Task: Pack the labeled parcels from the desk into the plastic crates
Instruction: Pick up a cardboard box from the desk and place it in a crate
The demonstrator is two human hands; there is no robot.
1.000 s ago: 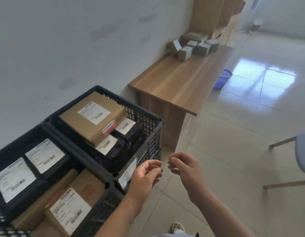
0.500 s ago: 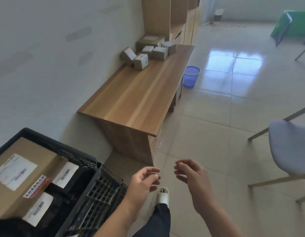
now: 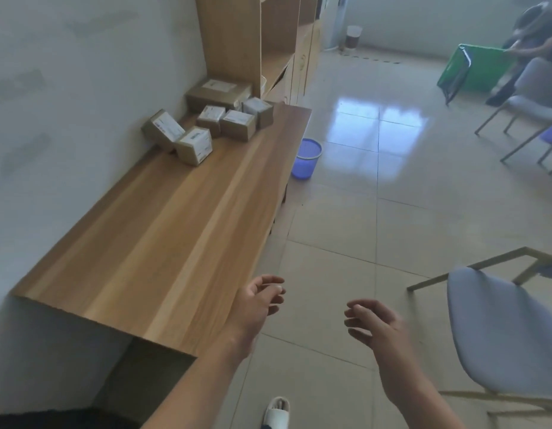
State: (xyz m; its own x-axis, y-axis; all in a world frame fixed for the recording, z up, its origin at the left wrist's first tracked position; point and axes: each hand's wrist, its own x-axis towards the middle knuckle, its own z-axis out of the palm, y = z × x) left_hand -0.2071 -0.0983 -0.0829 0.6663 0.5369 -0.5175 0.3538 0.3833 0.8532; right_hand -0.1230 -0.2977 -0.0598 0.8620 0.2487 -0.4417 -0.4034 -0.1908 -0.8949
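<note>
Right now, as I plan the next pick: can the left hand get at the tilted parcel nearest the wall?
Probably not yet. The left hand hangs empty by the desk's near end, while the tilted parcel sits far down it. Nothing lies between them, so walking closer should do.

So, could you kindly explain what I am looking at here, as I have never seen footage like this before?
There is no machine: a person wears a camera on the head, looking forward and down, so you see their own two bare arms. The left hand and right hand are both empty, fingers loosely curled, held above the tiled floor. To the left runs a long wooden desk. At its far end sits a cluster of small labelled cardboard parcels, waiting to be packed. No crate shows in this picture. A blue bin stands beside the desk and a grey chair on the right.
</note>
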